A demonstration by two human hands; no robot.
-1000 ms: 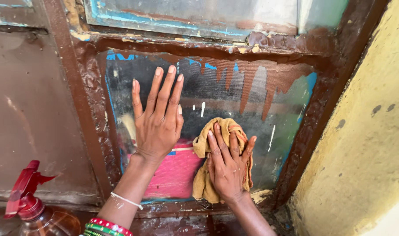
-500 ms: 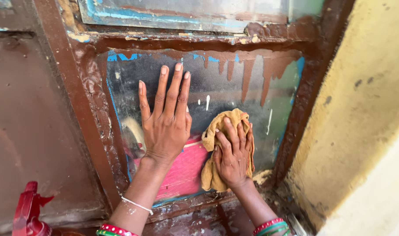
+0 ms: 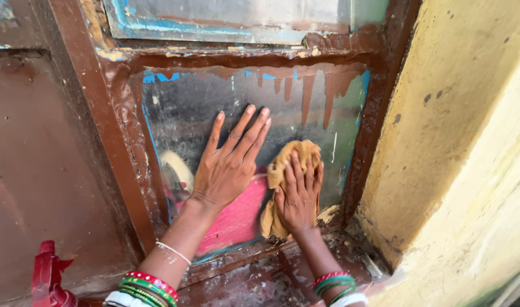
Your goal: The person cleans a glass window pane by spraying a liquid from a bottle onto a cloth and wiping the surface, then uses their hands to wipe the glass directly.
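A dirty glass window pane (image 3: 192, 108) sits in a brown painted frame (image 3: 103, 136), with brown paint drips along its top. My left hand (image 3: 228, 162) lies flat on the glass, fingers spread and angled up to the right. Just to its right, my right hand (image 3: 298, 196) presses a crumpled yellow-orange cloth (image 3: 285, 162) against the lower part of the pane. Both wrists wear red and green bangles.
A red spray-bottle trigger (image 3: 46, 278) pokes up at the bottom left. A yellow plastered wall (image 3: 459, 131) stands close on the right. The brown sill (image 3: 260, 278) below the pane is chipped and flaking. Another pane (image 3: 226, 14) sits above.
My left hand has slid down and tilted to the right. My right hand with the cloth has shifted slightly up and left on the glass. The view has moved right.
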